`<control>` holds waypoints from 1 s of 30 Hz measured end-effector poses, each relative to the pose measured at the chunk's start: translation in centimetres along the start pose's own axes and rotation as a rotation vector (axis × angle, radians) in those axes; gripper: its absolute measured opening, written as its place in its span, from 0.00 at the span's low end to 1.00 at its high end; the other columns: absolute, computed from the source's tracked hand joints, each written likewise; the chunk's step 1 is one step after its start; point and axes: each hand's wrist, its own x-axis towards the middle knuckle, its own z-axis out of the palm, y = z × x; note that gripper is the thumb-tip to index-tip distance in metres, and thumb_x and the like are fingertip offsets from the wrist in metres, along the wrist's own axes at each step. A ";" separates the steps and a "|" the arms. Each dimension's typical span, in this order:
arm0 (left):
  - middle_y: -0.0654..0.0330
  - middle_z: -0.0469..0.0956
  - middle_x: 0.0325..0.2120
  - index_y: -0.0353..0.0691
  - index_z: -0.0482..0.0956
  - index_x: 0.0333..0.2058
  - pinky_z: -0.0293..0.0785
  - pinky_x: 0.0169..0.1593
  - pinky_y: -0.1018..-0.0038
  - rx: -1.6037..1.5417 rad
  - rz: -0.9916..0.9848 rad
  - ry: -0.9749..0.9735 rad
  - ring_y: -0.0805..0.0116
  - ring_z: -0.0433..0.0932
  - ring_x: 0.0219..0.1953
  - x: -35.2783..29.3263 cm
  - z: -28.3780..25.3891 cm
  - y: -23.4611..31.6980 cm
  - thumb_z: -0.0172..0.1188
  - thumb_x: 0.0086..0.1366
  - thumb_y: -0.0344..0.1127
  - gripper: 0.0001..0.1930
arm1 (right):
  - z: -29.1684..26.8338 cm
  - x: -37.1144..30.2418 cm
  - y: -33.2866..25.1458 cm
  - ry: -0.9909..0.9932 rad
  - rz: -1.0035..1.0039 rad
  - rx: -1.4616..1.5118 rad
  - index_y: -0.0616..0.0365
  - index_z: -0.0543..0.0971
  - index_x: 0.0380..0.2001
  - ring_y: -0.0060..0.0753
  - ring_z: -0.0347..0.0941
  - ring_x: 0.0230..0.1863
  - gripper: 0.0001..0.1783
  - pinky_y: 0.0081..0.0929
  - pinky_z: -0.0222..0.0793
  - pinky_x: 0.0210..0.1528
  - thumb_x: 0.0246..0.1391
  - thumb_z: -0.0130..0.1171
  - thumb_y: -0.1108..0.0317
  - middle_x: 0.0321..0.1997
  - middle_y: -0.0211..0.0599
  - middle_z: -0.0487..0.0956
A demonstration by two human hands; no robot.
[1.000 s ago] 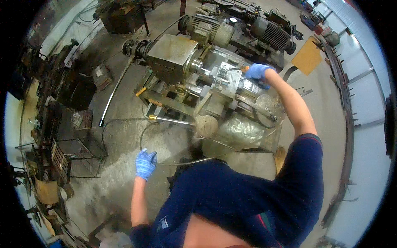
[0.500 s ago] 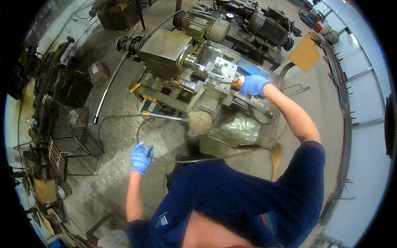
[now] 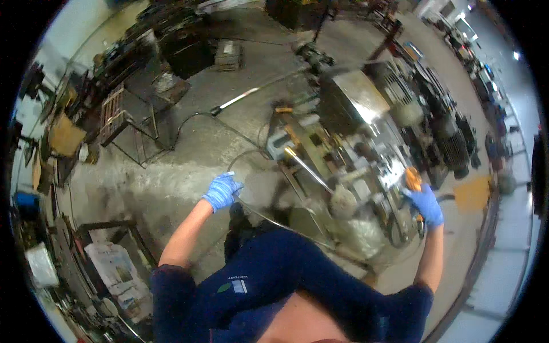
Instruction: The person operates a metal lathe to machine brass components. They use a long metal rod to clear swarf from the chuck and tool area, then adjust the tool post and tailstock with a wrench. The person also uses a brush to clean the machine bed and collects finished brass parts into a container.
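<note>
My left hand, in a blue knit glove, hangs over the floor with its fingers spread apart and nothing seen in them. A thin dark hose passes close by its fingertips; whether they touch is unclear. My right hand, gloved in the same blue, is beside the machine's metal slide. Its fingers are closed on a crumpled-looking orange-brown piece, too blurred to name. The greasy machine carries a box-shaped metal headstock. A lever with a brass-coloured end runs down to a round, dirty knob.
A clear plastic bag lies at the machine's near side. Motors stand beyond it at the right, near a tan board. At the left are a metal frame stand and a rack with a pale sheet. A black-tipped rod slants above the floor.
My view has swung left, so the machine sits further right. The right hand has come back slightly from the slide, the orange-brown piece still in it. The left hand's fingers have spread.
</note>
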 end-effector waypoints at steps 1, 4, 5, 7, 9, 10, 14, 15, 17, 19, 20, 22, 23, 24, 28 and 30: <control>0.56 0.77 0.22 0.47 0.80 0.32 0.61 0.59 0.65 -0.019 -0.022 0.019 0.57 0.76 0.32 -0.7 -0.1 -1.3 0.54 0.55 0.38 0.08 | 1.5 -0.2 -1.4 0.125 -0.181 -0.025 0.61 0.75 0.42 0.15 0.67 0.24 0.20 0.16 0.64 0.26 0.48 0.63 0.61 0.27 0.25 0.75; 0.56 0.76 0.21 0.48 0.79 0.29 0.59 0.60 0.64 0.033 -0.067 -0.090 0.58 0.76 0.31 -2.3 0.6 -6.8 0.54 0.53 0.37 0.06 | 5.3 0.4 -7.9 0.174 -0.332 0.101 0.61 0.74 0.42 0.13 0.63 0.24 0.19 0.18 0.61 0.25 0.47 0.65 0.64 0.29 0.26 0.74; 0.57 0.75 0.20 0.48 0.79 0.30 0.59 0.60 0.64 0.067 -0.058 -0.112 0.58 0.76 0.31 -3.4 0.8 -9.0 0.55 0.53 0.37 0.06 | 7.1 1.3 -10.7 0.264 -0.412 -0.005 0.61 0.74 0.42 0.13 0.63 0.24 0.20 0.17 0.61 0.25 0.47 0.65 0.64 0.30 0.26 0.74; 0.59 0.73 0.18 0.49 0.79 0.31 0.60 0.60 0.62 0.123 -0.048 -0.155 0.58 0.75 0.29 -5.7 1.0 -13.8 0.57 0.53 0.36 0.07 | 12.4 2.6 -16.3 0.360 -0.487 0.217 0.62 0.73 0.44 0.16 0.66 0.29 0.22 0.18 0.64 0.30 0.48 0.65 0.64 0.31 0.26 0.75; 0.58 0.75 0.24 0.49 0.79 0.36 0.58 0.61 0.62 0.147 -0.167 -0.208 0.59 0.75 0.34 -8.9 -0.1 -19.1 0.56 0.53 0.36 0.11 | 17.9 4.1 -22.5 0.287 -0.619 0.316 0.61 0.72 0.45 0.19 0.67 0.26 0.21 0.20 0.65 0.28 0.49 0.64 0.64 0.28 0.26 0.74; 0.57 0.75 0.27 0.49 0.78 0.38 0.58 0.61 0.62 0.149 -0.231 -0.090 0.60 0.76 0.36 -10.9 -1.2 -21.9 0.56 0.53 0.36 0.12 | 21.7 5.5 -26.4 0.318 -0.729 0.426 0.60 0.71 0.45 0.19 0.65 0.22 0.21 0.20 0.63 0.24 0.49 0.63 0.66 0.24 0.26 0.71; 0.57 0.77 0.39 0.47 0.77 0.42 0.59 0.60 0.63 0.065 -0.524 0.210 0.60 0.74 0.44 -16.9 -6.6 -29.4 0.55 0.53 0.36 0.16 | 32.7 10.6 -41.2 0.165 -0.739 0.752 0.59 0.70 0.46 0.17 0.62 0.18 0.19 0.18 0.60 0.20 0.50 0.61 0.69 0.21 0.25 0.69; 0.57 0.77 0.39 0.46 0.77 0.42 0.59 0.60 0.64 0.013 -0.606 0.294 0.60 0.74 0.45 -18.7 -8.1 -30.9 0.54 0.53 0.36 0.16 | 35.0 11.4 -44.4 0.023 -0.868 0.609 0.60 0.73 0.44 0.16 0.66 0.22 0.17 0.17 0.63 0.25 0.50 0.61 0.70 0.24 0.25 0.72; 0.56 0.78 0.36 0.48 0.77 0.44 0.68 0.51 0.61 -0.072 -0.851 0.353 0.55 0.76 0.40 -22.1 -9.5 -31.9 0.53 0.56 0.38 0.16 | 41.2 13.5 -49.6 -0.012 -0.969 0.404 0.62 0.76 0.41 0.15 0.67 0.29 0.16 0.17 0.65 0.34 0.48 0.64 0.70 0.29 0.24 0.74; 0.54 0.79 0.33 0.52 0.78 0.44 0.72 0.46 0.60 -0.205 -1.114 0.415 0.53 0.77 0.36 -24.5 -9.4 -31.8 0.54 0.58 0.39 0.15 | 47.4 15.6 -53.4 -0.057 -1.147 0.172 0.62 0.77 0.41 0.15 0.67 0.32 0.18 0.17 0.65 0.37 0.47 0.66 0.67 0.32 0.23 0.76; 0.53 0.79 0.31 0.54 0.79 0.43 0.73 0.40 0.58 -0.264 -1.132 0.483 0.51 0.78 0.33 -26.0 -9.0 -31.2 0.53 0.58 0.41 0.14 | 50.3 16.6 -54.7 -0.166 -1.137 0.151 0.62 0.77 0.40 0.17 0.68 0.31 0.18 0.19 0.66 0.36 0.46 0.67 0.66 0.31 0.25 0.77; 0.54 0.79 0.30 0.54 0.79 0.43 0.73 0.39 0.58 -0.225 -1.202 0.266 0.52 0.78 0.33 -28.7 -7.7 -30.6 0.53 0.58 0.43 0.14 | 56.5 18.2 -55.8 -0.218 -1.248 -0.002 0.61 0.78 0.39 0.20 0.70 0.29 0.19 0.21 0.68 0.34 0.44 0.68 0.63 0.30 0.31 0.78; 0.54 0.80 0.30 0.54 0.79 0.42 0.73 0.38 0.58 -0.218 -1.274 0.169 0.52 0.78 0.33 -31.2 -6.8 -29.6 0.53 0.57 0.44 0.14 | 60.0 18.7 -56.1 -0.202 -1.402 -0.074 0.61 0.78 0.38 0.21 0.71 0.27 0.20 0.23 0.69 0.33 0.43 0.68 0.62 0.28 0.35 0.79; 0.54 0.80 0.30 0.53 0.79 0.42 0.73 0.38 0.58 -0.242 -1.304 0.121 0.52 0.78 0.33 -33.2 -6.5 -29.6 0.53 0.57 0.44 0.14 | 63.5 20.2 -57.2 -0.284 -1.320 -0.167 0.61 0.78 0.36 0.26 0.73 0.27 0.20 0.25 0.70 0.34 0.41 0.68 0.61 0.28 0.38 0.79; 0.54 0.80 0.30 0.53 0.79 0.41 0.73 0.36 0.58 -0.340 -1.543 0.088 0.51 0.78 0.33 -36.9 -5.2 -30.0 0.53 0.56 0.43 0.15 | 77.1 28.0 -62.5 -0.477 -1.342 -0.470 0.58 0.78 0.36 0.43 0.77 0.32 0.23 0.33 0.71 0.37 0.39 0.67 0.55 0.31 0.45 0.80; 0.55 0.80 0.32 0.53 0.79 0.42 0.73 0.37 0.58 -0.417 -1.712 0.096 0.52 0.78 0.35 -37.3 -5.8 -30.7 0.54 0.55 0.44 0.15 | 83.7 31.4 -66.1 -0.497 -1.301 -0.684 0.57 0.77 0.39 0.48 0.76 0.36 0.26 0.37 0.71 0.40 0.38 0.68 0.52 0.33 0.47 0.80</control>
